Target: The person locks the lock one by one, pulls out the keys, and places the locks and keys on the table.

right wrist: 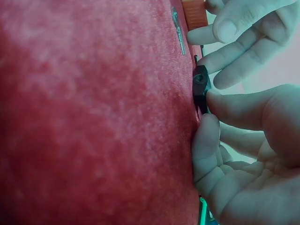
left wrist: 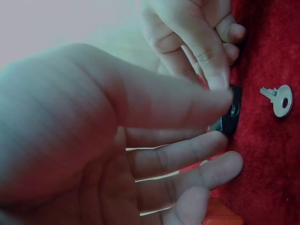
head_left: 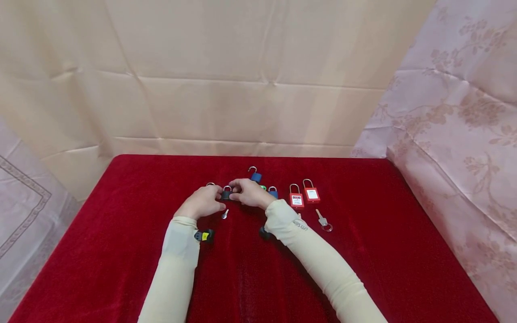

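Red velvet cloth on the table, creased beige sheet behind, flowery pink curtain at the right. White labels on two red plastic padlocks, writing too small to read. Both hands close together mid-table, pinching one small black padlock with a silver loop: left hand on its left side, right hand on its right. Loose silver key just below. Blue padlocks partly hidden behind the right hand. Second key with a ring beside the red ones.
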Tool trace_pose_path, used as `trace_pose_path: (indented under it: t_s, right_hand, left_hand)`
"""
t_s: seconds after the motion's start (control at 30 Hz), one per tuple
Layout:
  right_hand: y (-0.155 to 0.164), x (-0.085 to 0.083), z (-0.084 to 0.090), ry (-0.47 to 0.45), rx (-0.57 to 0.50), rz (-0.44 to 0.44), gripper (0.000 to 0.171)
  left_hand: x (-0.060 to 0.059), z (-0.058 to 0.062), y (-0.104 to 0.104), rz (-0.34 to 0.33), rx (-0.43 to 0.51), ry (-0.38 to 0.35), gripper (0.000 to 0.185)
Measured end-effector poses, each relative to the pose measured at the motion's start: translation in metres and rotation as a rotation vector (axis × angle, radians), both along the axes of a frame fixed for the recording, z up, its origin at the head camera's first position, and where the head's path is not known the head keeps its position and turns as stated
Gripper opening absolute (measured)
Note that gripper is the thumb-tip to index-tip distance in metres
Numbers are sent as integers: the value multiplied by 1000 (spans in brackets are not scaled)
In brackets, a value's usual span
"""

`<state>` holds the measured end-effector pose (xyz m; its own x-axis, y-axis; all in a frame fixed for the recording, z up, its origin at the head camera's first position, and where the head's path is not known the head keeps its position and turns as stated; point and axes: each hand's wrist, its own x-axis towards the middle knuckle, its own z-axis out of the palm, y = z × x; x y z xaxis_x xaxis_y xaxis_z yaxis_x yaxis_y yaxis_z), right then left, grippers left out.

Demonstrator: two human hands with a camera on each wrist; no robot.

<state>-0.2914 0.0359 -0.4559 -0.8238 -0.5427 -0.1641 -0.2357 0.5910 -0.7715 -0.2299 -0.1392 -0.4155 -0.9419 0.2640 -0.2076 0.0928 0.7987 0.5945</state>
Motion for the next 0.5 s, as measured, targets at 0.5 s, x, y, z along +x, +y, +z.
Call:
trace_pose_path:
  t_s: [0.5]
  right_hand:
    - [16, 2, 14, -106, -179, -18, 44]
  left_hand:
    - [-1, -2, 0, -9, -10, 17, 39]
